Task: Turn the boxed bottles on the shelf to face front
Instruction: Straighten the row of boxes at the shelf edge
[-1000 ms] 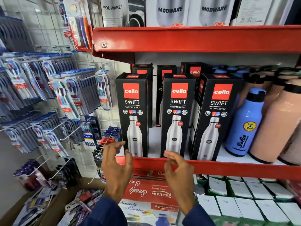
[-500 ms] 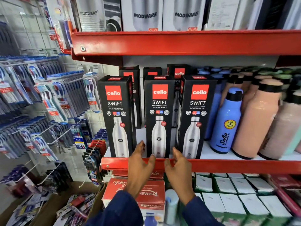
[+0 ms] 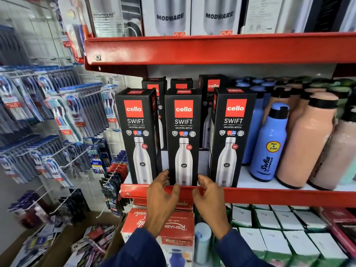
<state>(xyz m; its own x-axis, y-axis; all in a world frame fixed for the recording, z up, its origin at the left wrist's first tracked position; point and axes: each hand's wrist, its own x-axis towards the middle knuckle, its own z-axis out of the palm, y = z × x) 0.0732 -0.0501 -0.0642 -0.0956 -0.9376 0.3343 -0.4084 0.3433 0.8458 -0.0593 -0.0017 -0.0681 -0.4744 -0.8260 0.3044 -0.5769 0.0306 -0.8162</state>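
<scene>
Boxes stand in a front row of three along the red lip of the shelf [image 3: 269, 195], each black Cello Swift carton upright with its printed bottle facing me. My left hand [image 3: 160, 195] and right hand [image 3: 209, 195] sit at the foot of the middle box [image 3: 183, 135], fingers spread and curved on either side of its lower corners; they look to be touching the carton, but I cannot tell if they grip it. The left box [image 3: 137, 135] stands just beside the middle one with a thin gap, and the right box [image 3: 232, 135] leaves a slightly wider gap showing white shelf floor. Behind them I count three more black boxes [image 3: 211, 83], partly hidden. To the right of the row, a blue bottle [image 3: 269, 143] stands near the right box, with peach bottles [image 3: 306, 143] crowding the rest of the shelf, so little free room remains there. Above, the upper red shelf [image 3: 212, 49] leaves clear space over the box tops. To the left, packs of toothbrushes [image 3: 63, 116] hang on a wire rack [image 3: 113, 137] past the shelf end.
</scene>
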